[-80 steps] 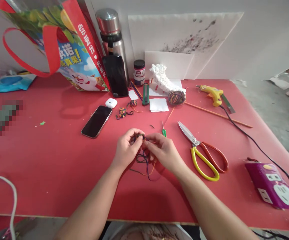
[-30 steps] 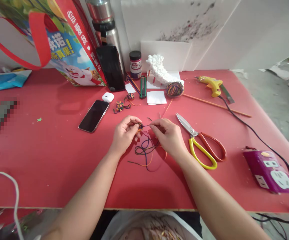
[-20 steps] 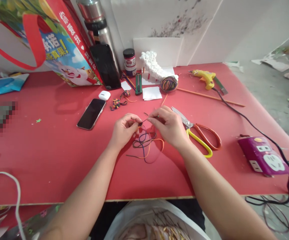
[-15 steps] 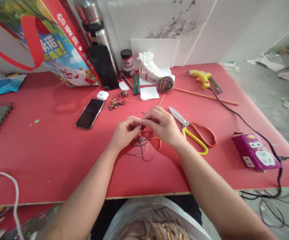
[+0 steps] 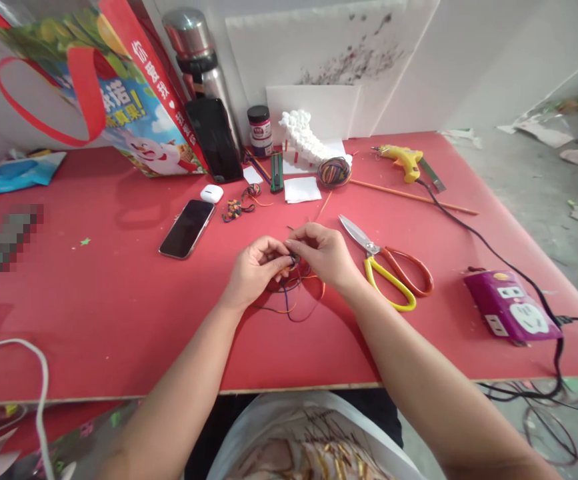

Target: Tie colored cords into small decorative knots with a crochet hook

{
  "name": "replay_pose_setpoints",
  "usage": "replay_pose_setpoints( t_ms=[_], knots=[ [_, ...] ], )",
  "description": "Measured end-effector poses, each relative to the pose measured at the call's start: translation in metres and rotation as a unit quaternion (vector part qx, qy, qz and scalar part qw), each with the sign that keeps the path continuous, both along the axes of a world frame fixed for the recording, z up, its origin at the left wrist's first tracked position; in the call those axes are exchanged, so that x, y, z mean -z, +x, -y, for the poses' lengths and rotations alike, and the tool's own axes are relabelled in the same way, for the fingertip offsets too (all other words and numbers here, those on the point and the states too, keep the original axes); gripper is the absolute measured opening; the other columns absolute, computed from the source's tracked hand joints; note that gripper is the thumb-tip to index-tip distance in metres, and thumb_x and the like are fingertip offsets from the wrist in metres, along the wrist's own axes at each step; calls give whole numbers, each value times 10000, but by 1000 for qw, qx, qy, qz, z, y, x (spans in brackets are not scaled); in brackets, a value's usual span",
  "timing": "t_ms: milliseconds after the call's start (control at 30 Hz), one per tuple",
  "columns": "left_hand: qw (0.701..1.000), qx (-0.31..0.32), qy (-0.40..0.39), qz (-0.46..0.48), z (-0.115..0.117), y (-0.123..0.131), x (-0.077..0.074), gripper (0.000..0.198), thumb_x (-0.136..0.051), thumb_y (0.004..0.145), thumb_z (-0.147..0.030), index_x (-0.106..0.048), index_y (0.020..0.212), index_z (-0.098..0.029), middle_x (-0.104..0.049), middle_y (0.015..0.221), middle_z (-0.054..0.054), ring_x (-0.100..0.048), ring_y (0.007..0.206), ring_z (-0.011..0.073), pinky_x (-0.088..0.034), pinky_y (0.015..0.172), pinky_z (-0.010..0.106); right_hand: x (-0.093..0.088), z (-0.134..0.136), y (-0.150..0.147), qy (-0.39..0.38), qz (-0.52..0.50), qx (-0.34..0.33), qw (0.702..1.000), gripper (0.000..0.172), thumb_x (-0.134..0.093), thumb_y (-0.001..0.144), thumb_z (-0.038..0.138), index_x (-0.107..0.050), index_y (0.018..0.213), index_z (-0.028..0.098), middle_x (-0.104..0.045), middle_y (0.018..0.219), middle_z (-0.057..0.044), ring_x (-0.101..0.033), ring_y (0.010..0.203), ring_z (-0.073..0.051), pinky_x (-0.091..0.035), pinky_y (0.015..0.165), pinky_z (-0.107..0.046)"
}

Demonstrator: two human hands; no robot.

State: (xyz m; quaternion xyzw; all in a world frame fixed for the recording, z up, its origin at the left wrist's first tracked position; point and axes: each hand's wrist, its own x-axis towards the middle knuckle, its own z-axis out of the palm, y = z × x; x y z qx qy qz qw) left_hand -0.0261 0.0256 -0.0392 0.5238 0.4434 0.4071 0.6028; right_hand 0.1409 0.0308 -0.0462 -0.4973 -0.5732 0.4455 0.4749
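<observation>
Worktop [image 5: 119,320], back edge, left to right: bag [image 5: 153,127], flask [image 5: 187,33] with a phone [image 5: 213,140] propped before it, jar [image 5: 260,131], cutter [image 5: 277,173], white model [image 5: 306,143] with a ball of cord [image 5: 334,172] at its foot, glue gun [image 5: 405,161] near the back right corner. Stick [image 5: 413,195] slants from the ball toward the right edge. Second phone [image 5: 187,229] lies flat, left of the hands. Power block [image 5: 511,303] by the right edge, black cable running to it. Closest obstacle: scissors [image 5: 383,263], just beside the right hand [image 5: 319,255], blades toward the back edge, handles toward the right edge.

Knotwork [image 5: 295,259]: mid-worktop, between both hands, mostly covered; long axis unreadable. Loose cords [image 5: 287,297] trail from it toward the front edge. Left hand [image 5: 259,270] clamped on the knotwork. Right hand pinched on it or on a strand of it; cannot tell which.
</observation>
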Motion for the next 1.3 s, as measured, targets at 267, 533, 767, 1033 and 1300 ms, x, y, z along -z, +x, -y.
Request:
replay_pose_setpoints(
  t_ms=[267,533,767,1033,1300],
  knots=[
    [994,42,96,-12,1,-2,-1,80,-805,845,-280,-803,833,-201,-663,789,5,-613,595,88,-527,601,231,-2,-5,2,-90,-43,-6,995,267,-735,760,449,-674,724,191,-647,646,6,-548,600,-136,-429,580,-279],
    [991,36,103,-78,3,1,3,62,-733,849,-203,-754,791,-198,-640,720,-8,-604,599,108,-493,574,226,-6,-1,1,-86,-32,7,996,244,-724,779,423,-687,714,191,-655,632,-4,-556,594,-147,-411,555,-275],
    [994,-63,16,-85,-4,-3,10,129,-743,823,-302,-677,850,-196,-662,642,-18,-611,540,121,-479,528,226,-5,7,1,-82,25,-19,996,212,-717,834,399,-724,814,189,-625,644,11,-521,588,-143,-389,568,-282],
    [998,-57,-25,-30,-3,-1,6,255,-809,801,-364,-642,862,-181,-667,670,-13,-605,572,112,-481,558,226,-5,10,-4,-35,115,31,992,94,-656,790,217,-677,881,211,-527,629,59,-469,587,-134,-359,603,-276],
    [998,-40,-44,10,-1,0,1,286,-865,757,-339,-648,843,-172,-632,744,-26,-576,631,88,-490,634,229,-10,13,-4,-16,88,58,994,60,-649,803,270,-616,827,226,-557,658,39,-490,586,-142,-368,583,-281]
  ],
)
